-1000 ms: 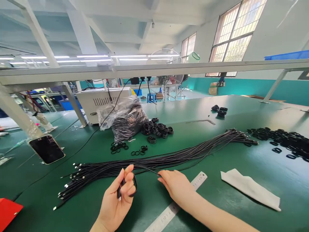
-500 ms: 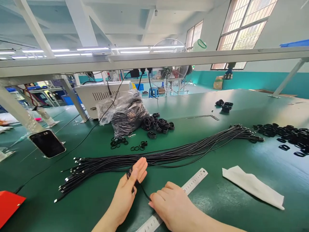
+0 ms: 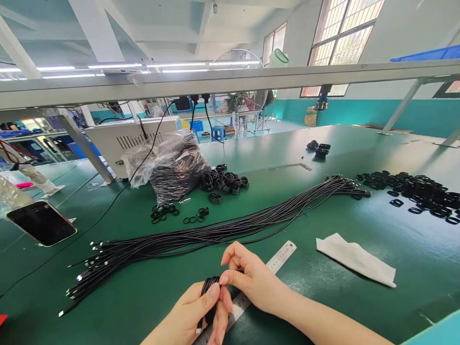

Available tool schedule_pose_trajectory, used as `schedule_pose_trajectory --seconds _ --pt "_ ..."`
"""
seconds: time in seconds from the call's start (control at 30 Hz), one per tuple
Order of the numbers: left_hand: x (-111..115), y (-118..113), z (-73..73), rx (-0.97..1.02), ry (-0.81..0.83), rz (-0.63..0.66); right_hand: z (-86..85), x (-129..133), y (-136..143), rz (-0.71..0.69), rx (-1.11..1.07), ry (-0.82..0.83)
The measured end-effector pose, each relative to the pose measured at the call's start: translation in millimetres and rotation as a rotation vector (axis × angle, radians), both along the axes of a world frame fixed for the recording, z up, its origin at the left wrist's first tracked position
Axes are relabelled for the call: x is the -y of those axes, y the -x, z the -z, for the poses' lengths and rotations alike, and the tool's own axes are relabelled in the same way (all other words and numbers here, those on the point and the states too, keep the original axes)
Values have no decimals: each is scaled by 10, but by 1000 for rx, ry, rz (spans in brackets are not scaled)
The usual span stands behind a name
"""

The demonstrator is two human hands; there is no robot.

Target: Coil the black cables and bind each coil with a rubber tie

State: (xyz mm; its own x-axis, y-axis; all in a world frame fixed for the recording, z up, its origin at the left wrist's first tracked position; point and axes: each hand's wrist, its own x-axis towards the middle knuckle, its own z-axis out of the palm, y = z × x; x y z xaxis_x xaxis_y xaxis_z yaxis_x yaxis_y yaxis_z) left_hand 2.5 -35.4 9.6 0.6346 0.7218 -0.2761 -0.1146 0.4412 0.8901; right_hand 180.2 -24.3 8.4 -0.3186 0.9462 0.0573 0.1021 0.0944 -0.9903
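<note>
A coiled black cable [image 3: 210,286] is wrapped in my left hand [image 3: 201,309], its thumb pressed over the loops and a metal plug tip poking out below. My right hand [image 3: 247,278] meets the coil's upper right side, with thumb and index finger pinched together at the cable. Beneath both hands lies a steel ruler [image 3: 282,256], partly covered. Just behind them stretches a long bundle of straight black cables [image 3: 215,233], with plugs showing at both ends. Small black rings [image 3: 192,219] lie beyond the bundle.
A plastic bag of black cables [image 3: 176,172] stands before a white box [image 3: 125,143]. Coiled cables [image 3: 230,182] sit beside the bag. Many black coils [image 3: 420,189] spread at right. A white cloth [image 3: 355,258] lies front right, a phone [image 3: 41,223] at left.
My left hand has closed around the coil, where its fingers were stretched out before. My right hand has risen from the cable's tail to the coil. The view has shifted to the right.
</note>
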Motion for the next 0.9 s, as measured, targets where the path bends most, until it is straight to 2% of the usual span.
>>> schedule_pose_trajectory --seconds 0.1,0.2,0.37,0.5,0.6,0.7,0.77,0.83,0.9 --pt "-16 30 33 -32 -25 113 40 15 63 46 -156 31" --pt "-19 36 68 -52 -41 191 47 28 78 87 -209 16" --pt "-9 45 87 -55 -90 215 55 81 6 74 -119 -87" --pt "-11 60 86 -31 -112 193 109 102 2 48 -24 -250" --pt "-31 64 72 -57 -147 129 66 15 -57 165 99 -433" --pt "-65 69 55 -144 -210 93 -77 -118 -368 459 454 -535" --pt "-86 78 50 -188 -241 98 -150 -142 -738 578 821 -482" --pt "-97 86 47 -209 -267 83 -134 -68 -1165 598 1095 -258" --pt "-94 90 41 -212 -288 72 -22 90 -1551 733 1235 21"
